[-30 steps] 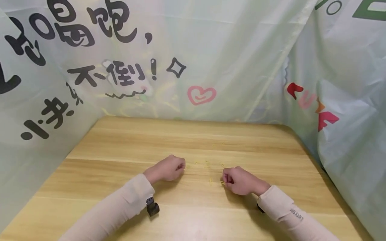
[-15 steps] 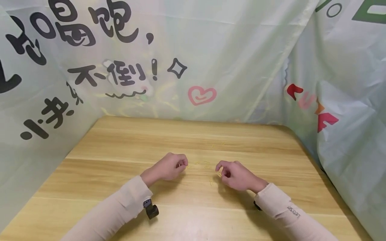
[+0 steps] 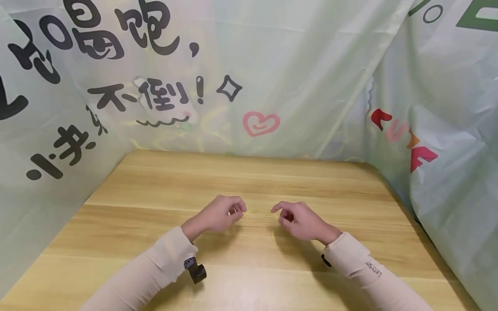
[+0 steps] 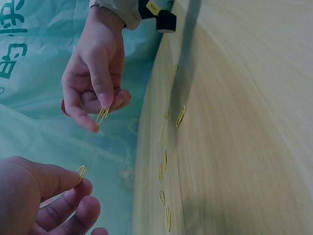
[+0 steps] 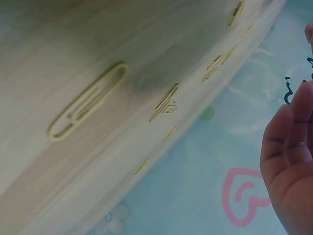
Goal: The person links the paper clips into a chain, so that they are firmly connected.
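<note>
In the left wrist view, my left hand (image 4: 54, 196) pinches a yellow paper clip (image 4: 81, 173) between thumb and fingers. Across from it, my right hand (image 4: 95, 73) holds a yellow wire piece, which looks like a paper clip (image 4: 102, 115), at its thumb tip. From the head view, both hands hover over the table's middle, fingertips facing each other: left hand (image 3: 219, 214), right hand (image 3: 301, 220). Loose paper clips (image 3: 268, 215) lie between and below them. The right wrist view shows only part of the right hand (image 5: 293, 161); its clip is hidden there.
A wooden table (image 3: 175, 172) spreads under both arms. More paper clips (image 3: 288, 185) are scattered farther back, and one large in view lies nearer, a paper clip (image 5: 88, 102). Pale printed cloth (image 3: 303, 77) hangs round the back and sides.
My right hand has lifted off the table and moved left and away from me, its fist loosening with the forefinger extended. The left hand has shifted slightly right and its fingers have opened a little.
</note>
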`<state>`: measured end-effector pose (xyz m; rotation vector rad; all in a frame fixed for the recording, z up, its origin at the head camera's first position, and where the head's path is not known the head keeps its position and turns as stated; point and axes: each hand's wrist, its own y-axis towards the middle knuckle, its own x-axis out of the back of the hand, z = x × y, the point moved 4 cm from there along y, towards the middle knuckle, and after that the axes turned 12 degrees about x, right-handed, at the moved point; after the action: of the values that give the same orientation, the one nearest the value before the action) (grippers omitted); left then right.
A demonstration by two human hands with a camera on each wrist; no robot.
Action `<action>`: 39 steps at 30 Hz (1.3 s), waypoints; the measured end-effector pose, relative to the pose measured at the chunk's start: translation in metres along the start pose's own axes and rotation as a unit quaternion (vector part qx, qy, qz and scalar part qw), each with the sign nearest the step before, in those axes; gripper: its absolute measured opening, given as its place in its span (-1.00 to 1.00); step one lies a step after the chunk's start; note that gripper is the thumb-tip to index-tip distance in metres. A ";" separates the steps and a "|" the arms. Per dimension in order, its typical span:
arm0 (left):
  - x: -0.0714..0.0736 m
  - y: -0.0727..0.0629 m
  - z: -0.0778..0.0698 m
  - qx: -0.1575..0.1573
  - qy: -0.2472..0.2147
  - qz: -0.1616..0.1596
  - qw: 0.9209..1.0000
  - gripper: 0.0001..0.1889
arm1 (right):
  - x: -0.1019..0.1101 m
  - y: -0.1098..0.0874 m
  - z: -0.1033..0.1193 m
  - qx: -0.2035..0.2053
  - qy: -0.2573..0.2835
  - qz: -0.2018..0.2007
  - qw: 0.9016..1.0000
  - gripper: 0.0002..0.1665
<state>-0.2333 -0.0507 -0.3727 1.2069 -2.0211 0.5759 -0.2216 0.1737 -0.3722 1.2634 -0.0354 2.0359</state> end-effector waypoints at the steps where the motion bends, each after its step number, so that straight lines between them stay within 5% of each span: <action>1: 0.001 0.000 -0.001 -0.003 -0.001 -0.002 1.000 -0.93 | 0.000 0.001 0.000 0.002 0.002 0.001 1.000 -0.72; 25: 0.002 0.004 -0.010 0.016 -0.084 0.006 0.996 -0.66 | 0.005 0.022 0.014 0.009 0.009 -0.028 1.000 -0.88; 39: -0.004 0.004 -0.014 0.035 -0.104 0.030 0.994 -0.86 | 0.005 0.026 0.015 0.013 0.006 -0.038 0.999 -0.89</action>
<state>-0.2308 -0.0374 -0.3666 1.2980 -2.2337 0.5740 -0.2264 0.1520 -0.3519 1.2503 0.0445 1.9852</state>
